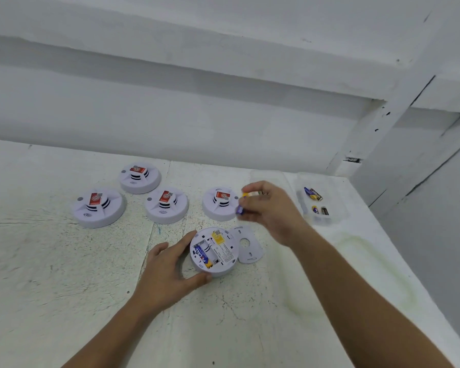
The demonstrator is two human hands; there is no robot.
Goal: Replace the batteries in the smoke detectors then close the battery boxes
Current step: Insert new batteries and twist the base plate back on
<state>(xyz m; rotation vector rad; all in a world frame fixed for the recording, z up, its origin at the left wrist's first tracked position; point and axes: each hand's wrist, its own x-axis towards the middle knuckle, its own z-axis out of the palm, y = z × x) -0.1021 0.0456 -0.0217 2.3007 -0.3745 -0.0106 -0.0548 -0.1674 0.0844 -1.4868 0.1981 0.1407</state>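
Observation:
A white smoke detector (pixel 218 261) lies upside down on the table with its battery box uncovered. One blue battery (pixel 201 254) sits in the box. My left hand (pixel 168 272) grips the detector's left side. Its round white cover plate (pixel 248 244) lies flat just to the right. Above the plate, my right hand (pixel 270 211) hovers, blurred, shut on a blue and yellow battery (pixel 241 205). Several other detectors stand face up behind: far left (pixel 97 207), back (pixel 140 177), middle (pixel 166 204), and right (pixel 219 203).
A clear plastic tray (pixel 322 200) at the right holds several loose batteries (pixel 314 194). The white table's right edge (pixel 398 248) runs diagonally. A white wall (pixel 170 115) rises close behind the detectors.

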